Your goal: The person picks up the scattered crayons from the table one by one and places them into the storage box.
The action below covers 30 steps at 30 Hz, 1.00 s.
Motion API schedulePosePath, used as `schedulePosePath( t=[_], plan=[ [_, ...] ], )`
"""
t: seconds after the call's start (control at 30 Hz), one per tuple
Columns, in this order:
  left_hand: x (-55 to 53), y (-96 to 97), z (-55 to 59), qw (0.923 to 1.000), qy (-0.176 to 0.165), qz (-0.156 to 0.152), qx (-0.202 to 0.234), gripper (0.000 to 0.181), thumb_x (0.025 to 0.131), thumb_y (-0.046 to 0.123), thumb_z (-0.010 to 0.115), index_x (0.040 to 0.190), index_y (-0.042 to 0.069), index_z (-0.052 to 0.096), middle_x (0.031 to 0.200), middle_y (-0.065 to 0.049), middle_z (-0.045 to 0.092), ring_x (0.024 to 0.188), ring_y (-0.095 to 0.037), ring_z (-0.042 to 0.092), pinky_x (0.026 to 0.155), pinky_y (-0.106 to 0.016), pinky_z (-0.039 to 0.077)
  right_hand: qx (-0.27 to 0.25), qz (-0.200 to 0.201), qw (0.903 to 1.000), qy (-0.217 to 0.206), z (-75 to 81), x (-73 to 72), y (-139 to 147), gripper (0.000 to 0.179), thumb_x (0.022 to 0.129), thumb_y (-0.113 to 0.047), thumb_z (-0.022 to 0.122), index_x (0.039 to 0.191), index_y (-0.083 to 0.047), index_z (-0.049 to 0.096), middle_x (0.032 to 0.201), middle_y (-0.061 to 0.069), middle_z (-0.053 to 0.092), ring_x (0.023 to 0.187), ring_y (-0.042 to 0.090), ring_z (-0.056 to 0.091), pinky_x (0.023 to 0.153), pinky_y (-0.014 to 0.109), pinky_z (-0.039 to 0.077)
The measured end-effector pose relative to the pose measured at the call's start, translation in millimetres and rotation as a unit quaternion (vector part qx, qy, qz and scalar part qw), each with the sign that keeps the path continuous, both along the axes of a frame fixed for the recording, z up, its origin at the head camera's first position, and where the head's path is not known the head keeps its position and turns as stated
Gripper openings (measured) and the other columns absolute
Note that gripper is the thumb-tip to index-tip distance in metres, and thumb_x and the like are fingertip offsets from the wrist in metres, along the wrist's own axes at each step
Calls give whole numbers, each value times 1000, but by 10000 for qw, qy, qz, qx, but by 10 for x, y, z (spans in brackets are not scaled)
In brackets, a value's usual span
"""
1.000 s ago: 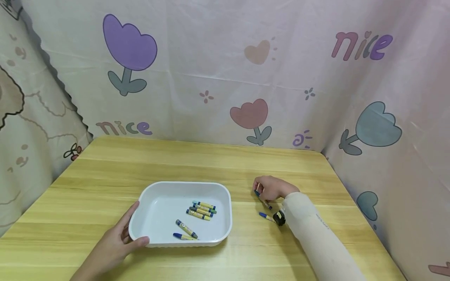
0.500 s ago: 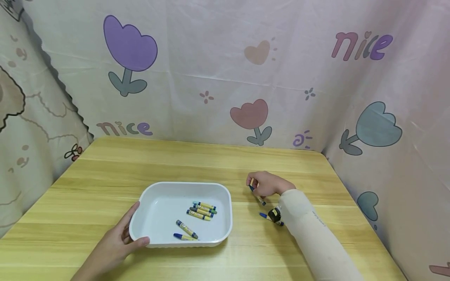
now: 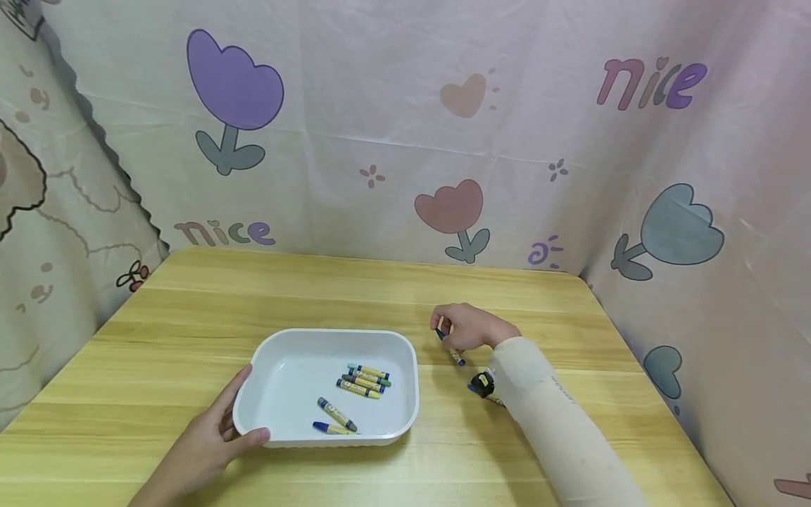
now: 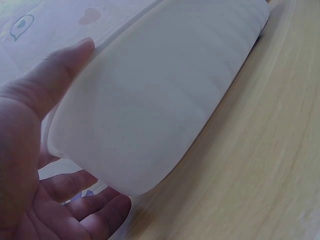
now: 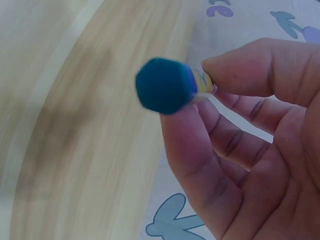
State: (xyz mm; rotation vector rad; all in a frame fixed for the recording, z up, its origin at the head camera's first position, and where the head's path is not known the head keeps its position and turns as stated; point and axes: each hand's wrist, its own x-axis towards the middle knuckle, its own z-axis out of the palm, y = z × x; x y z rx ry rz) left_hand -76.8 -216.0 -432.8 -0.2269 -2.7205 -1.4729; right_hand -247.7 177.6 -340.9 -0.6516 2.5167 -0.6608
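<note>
My right hand [image 3: 472,327] is raised over the table to the right of the tray, pinching a crayon [image 3: 455,354] between thumb and fingertips. The crayon has a yellow wrapper, and its teal-blue end [image 5: 162,86] points at the right wrist camera. My left hand [image 3: 209,436] holds the white plastic tray [image 3: 272,377] at its near left corner, thumb on the near rim and fingers at the left side. Several yellow-wrapped crayons [image 3: 357,387] lie inside the tray. Nearer the front of it are an olive-ended crayon [image 3: 336,413] and a blue-tipped crayon [image 3: 332,427], partly hidden by the rim.
Another blue-tipped crayon [image 3: 494,399] lies on the wooden table [image 3: 304,289], partly covered by the right wrist and its small black camera [image 3: 483,384]. A printed curtain [image 3: 355,127] hangs behind the table and along both sides.
My right hand has moved left and slightly away from me, carrying the crayon toward the tray. The left hand and the tray have stayed in place.
</note>
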Motion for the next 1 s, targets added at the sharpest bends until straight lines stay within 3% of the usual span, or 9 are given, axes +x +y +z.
schedulePosePath(
  t=[0.17, 0.4, 0.5, 0.67, 0.87, 0.93, 1.0],
  plan=[
    [0, -1, -3, 10000, 30, -15, 32, 99, 81, 11, 79, 156, 8, 14, 147, -35, 28, 116, -27, 54, 81, -12, 47, -38, 58, 10000, 72, 27, 2, -73, 35, 82, 7, 59, 116, -2, 57, 93, 7, 57, 56, 13, 54, 54, 28, 50],
    [1, -14, -17, 9996, 118, -90, 257, 98, 81, 9, 79, 156, 10, 15, 147, -36, 29, 109, 10, 46, 81, -11, 47, -7, 107, 9998, 167, 69, 25, -180, 34, 83, 5, 61, 115, -5, 59, 94, 6, 58, 60, 14, 57, 55, 29, 52],
    [1, -19, -21, 9995, 119, -92, 266, 98, 81, 9, 79, 156, 9, 15, 147, -36, 29, 110, 8, 48, 81, -11, 47, 37, 221, 9993, 289, 93, 31, -238, 33, 83, 3, 62, 113, -7, 60, 93, 5, 59, 60, 14, 58, 58, 30, 52],
    [-15, -13, -6, 9998, 79, -76, 156, 98, 82, 12, 79, 156, 9, 14, 147, -35, 28, 114, -8, 53, 81, -12, 47, -14, 357, 9987, 367, 145, 30, -342, 31, 83, 3, 62, 112, -9, 60, 91, 5, 59, 59, 13, 58, 57, 29, 51],
    [-13, -10, 11, 9997, -220, -8, -89, 97, 86, 21, 76, 157, 10, 11, 150, -33, 25, 119, -38, 49, 81, -11, 46, -21, 542, 9982, 270, 176, 47, -481, 32, 85, 0, 62, 117, -4, 59, 93, 5, 59, 60, 13, 58, 57, 28, 52],
    [-6, -11, 8, 9996, -244, 4, -107, 97, 86, 22, 76, 157, 11, 11, 150, -33, 25, 119, -39, 48, 81, -10, 45, 3, 559, 9981, 250, 179, 56, -526, 32, 86, 0, 62, 117, -5, 60, 92, 5, 59, 60, 14, 58, 56, 28, 52],
    [8, -14, 4, 9998, -195, 16, -55, 97, 85, 22, 77, 157, 12, 12, 150, -33, 26, 119, -33, 50, 82, -10, 45, 25, 544, 9983, 211, 176, 64, -575, 31, 86, 0, 62, 116, -6, 60, 92, 5, 59, 60, 14, 58, 55, 28, 52]
  ],
)
